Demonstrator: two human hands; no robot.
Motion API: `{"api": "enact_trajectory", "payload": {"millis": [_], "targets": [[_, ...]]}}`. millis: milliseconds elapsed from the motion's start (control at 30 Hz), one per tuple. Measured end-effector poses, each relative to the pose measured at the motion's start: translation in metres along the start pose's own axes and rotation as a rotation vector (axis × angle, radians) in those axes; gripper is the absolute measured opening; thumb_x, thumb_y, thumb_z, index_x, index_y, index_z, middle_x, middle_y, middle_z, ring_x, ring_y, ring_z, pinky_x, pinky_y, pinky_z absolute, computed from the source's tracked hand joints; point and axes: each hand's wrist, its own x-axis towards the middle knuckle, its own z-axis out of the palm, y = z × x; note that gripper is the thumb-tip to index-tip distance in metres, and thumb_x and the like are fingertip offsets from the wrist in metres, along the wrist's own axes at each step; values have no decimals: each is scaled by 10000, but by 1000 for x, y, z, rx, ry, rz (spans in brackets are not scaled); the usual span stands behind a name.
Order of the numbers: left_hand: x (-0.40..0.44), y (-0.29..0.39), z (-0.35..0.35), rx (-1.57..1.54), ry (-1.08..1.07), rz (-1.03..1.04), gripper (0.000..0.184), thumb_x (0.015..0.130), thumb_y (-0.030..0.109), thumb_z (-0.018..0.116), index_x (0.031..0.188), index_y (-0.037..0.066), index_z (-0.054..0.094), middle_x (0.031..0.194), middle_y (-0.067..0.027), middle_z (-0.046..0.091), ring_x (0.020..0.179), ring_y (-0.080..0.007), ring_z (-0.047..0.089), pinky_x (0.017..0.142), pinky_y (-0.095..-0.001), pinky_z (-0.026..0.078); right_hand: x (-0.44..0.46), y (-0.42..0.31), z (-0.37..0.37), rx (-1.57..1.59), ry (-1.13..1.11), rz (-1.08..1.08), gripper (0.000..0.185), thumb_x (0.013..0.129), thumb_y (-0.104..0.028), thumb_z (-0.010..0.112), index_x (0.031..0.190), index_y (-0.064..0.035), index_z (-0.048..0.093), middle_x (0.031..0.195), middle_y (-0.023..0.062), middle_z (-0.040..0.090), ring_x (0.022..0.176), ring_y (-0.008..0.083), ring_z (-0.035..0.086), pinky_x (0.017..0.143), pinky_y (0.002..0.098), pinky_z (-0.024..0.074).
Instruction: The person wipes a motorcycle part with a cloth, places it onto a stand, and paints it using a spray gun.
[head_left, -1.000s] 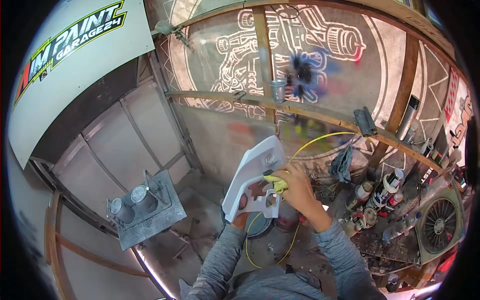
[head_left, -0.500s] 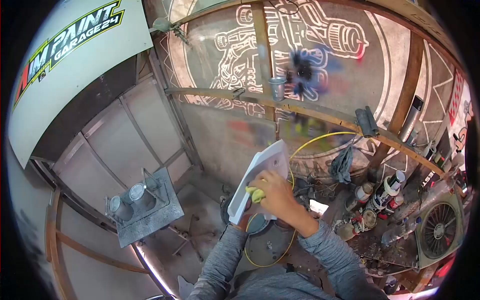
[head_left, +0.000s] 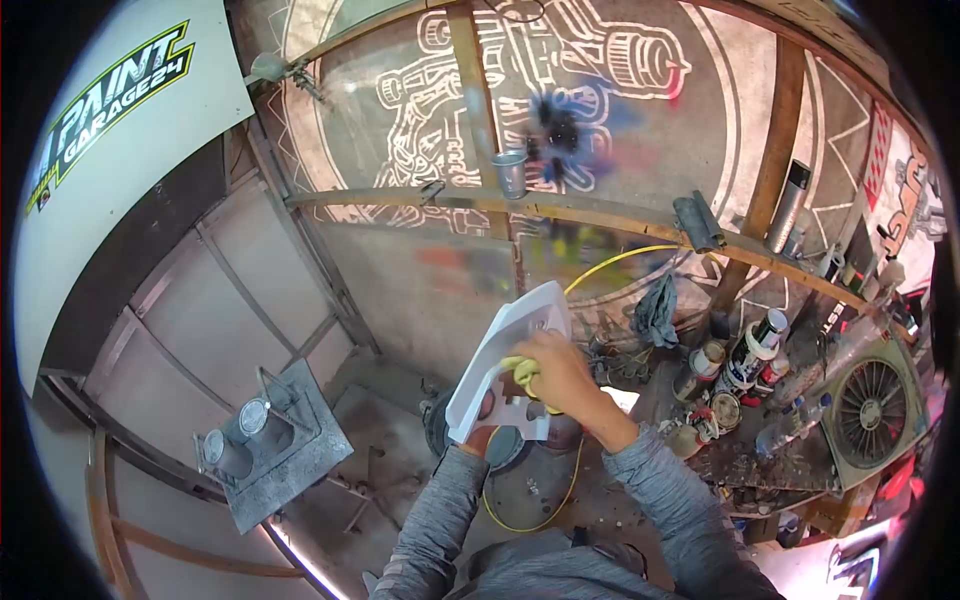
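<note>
We judge the white, curved, plastic-looking panel [head_left: 537,307] between our hands light, stiff and slippery — best held by its rim — with our left hand [head_left: 478,439] beneath, its closure hidden, and our right hand [head_left: 563,374] curled around a crumpled yellow cloth [head_left: 523,373] over it.

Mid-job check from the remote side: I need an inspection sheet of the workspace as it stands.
Surface: right-side bench, dark and stained.
Job's things: white panel held off the floor; yellow cloth at its face.
Clutter: cans and a clear bottle crowd the bench.
Hands: left hand, mostly hidden, supports the panel; right hand grips the cloth.
Cables: no electrical cable clearly seen; yellow hose loops below the panel.
Surroundings: painted wall; fan beside the bench.
</note>
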Motion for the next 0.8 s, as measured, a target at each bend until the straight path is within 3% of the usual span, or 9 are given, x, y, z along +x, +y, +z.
{"api": "enact_trajectory", "payload": {"millis": [67, 100, 133, 233, 300, 367, 433, 667, 800], "targets": [[10, 3, 13, -12, -118, 41, 971, 689, 570, 794, 1423, 56, 421, 1395, -130, 505, 1250, -276, 523, 1078, -421, 413, -5, 20, 10, -69, 20, 76, 235, 686, -92, 695, 920, -99, 712, 919, 107, 620, 926, 336, 581, 797, 434, 480], [7, 5, 18, 8, -221, 118, 871, 776, 521, 745, 1430, 51, 414, 1395, -136, 506, 1224, -269, 540, 1073, -419, 413, -7, 22, 11, -135, 39, 151, 239, 690, -82, 686, 927, -100, 712, 922, 111, 618, 926, 338, 581, 796, 433, 479], [7, 4, 16, 0, -230, 112, 871, 776, 521, 745, 1430, 51, 414, 1395, -136, 506, 1224, -269, 540, 1073, -419, 413, -9, 21, 13, -146, 44, 159, 239, 690, -82, 686, 927, -100, 712, 922, 111, 618, 926, 338, 581, 796, 433, 479], [-1, -37, -75, -169, -72, -75, 579, 934, 329, 626, 1402, 40, 447, 1347, -122, 546, 1174, -238, 563, 1031, -387, 449, -10, -4, 23, -200, 59, 63, 278, 693, -49, 653, 956, -108, 719, 942, 115, 615, 941, 332, 583, 799, 422, 481], [-14, -23, -38, -87, -9, -35, 553, 933, 342, 625, 1368, 35, 476, 1294, -113, 573, 1135, -227, 580, 988, -375, 478, -13, -14, 23, -159, 5, 70, 283, 691, -49, 654, 960, -109, 719, 942, 114, 615, 940, 332, 583, 802, 419, 480], [-9, -9, -46, 32, -54, -42, 877, 714, 460, 821, 1388, 44, 444, 1363, -117, 522, 1259, -274, 512, 1054, -435, 450, -12, -7, 25, -72, -34, 48, 296, 691, -47, 658, 972, -114, 720, 938, 112, 617, 940, 330, 582, 807, 416, 479], [-3, -12, -50, -56, 13, -116, 895, 710, 490, 814, 1387, 37, 443, 1362, -121, 524, 1254, -281, 516, 1052, -443, 451, -20, -1, 27, -127, -8, 127, 292, 694, -51, 660, 972, -113, 721, 927, 110, 619, 934, 330, 584, 806, 416, 480], [-15, -26, -68, -69, -138, -112, 716, 834, 420, 703, 1372, 14, 461, 1346, -138, 539, 1240, -256, 526, 1051, -401, 450, -26, -27, 42, -233, 95, 239, 214, 694, -86, 700, 908, -95, 711, 897, 104, 617, 917, 323, 585, 787, 422, 481], [-19, -31, -77, -74, -204, -89, 618, 905, 380, 639, 1363, 0, 471, 1338, -147, 547, 1231, -242, 531, 1050, -377, 449, -35, -35, 40, -234, 52, 141, 260, 693, -72, 689, 950, -97, 721, 905, 119, 622, 913, 322, 588, 805, 414, 483]]}}
